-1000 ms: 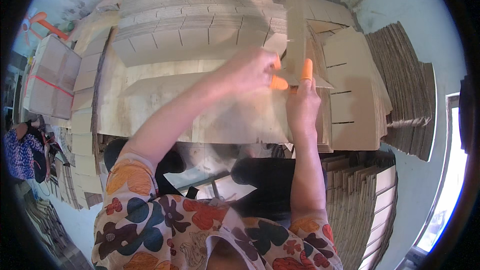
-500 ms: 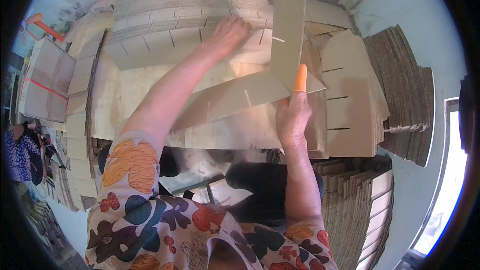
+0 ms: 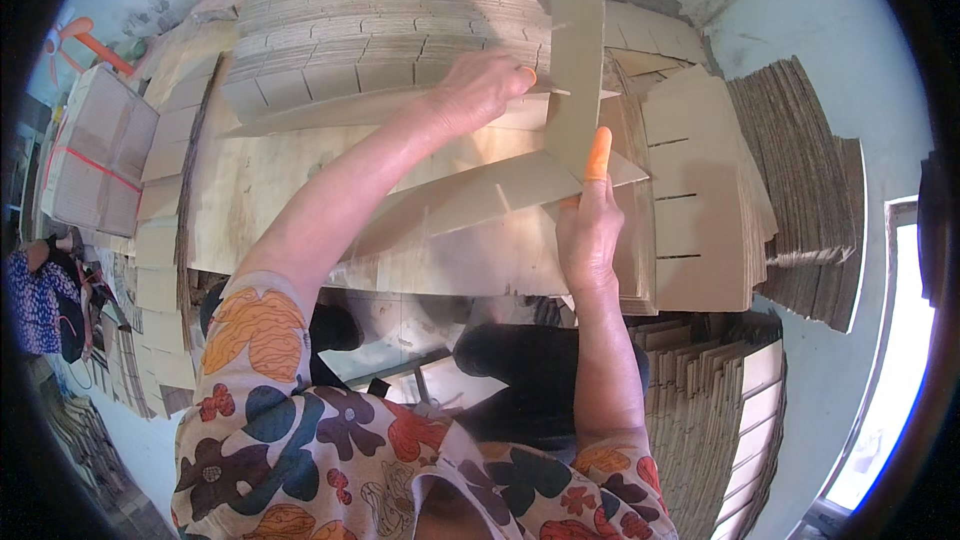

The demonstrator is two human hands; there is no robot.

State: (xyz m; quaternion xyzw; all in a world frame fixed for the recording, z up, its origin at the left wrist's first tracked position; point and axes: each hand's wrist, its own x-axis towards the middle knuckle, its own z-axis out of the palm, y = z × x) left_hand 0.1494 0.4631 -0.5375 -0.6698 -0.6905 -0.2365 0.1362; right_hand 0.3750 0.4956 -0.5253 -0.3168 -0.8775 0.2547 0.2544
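Cardboard, slotted and cut in long strips, on every side of the worker. Right hand [image 3: 588,225] at near right of the work, fingers closed on the meeting point of two strips: an upright strip [image 3: 577,35] and a low strip [image 3: 455,205] slanting off near-left above the surface [image 3: 255,195]. Orange thumb cover [image 3: 598,153] pressed along the upright piece; grip low at the joint, presumably so that one hand steadies both pieces and leaves the other free. Covers probably help against slick or sharp edges.

Left hand [image 3: 478,88] farther out, fingers bent and apparently pinching a third strip [image 3: 300,118] near its right end; exact contact hidden under the knuckles. That strip lies along the near side of the far stack [image 3: 390,0], its right tip close to the upright strip; whether they touch, cannot tell. Stacks probably set within arm's reach, slots lined up for easy picking.

Surface: pale wood, worn, bare in the middle. Right: slotted sheets [image 3: 700,180], a darker bundle [image 3: 795,165] beyond. Near right, lower down, more stacked card [image 3: 690,410]. Left: box with red band [image 3: 95,155], orange fan [image 3: 75,30] behind. Wall [image 3: 800,30] pale blue, patchy; bright opening [image 3: 885,370] at right.
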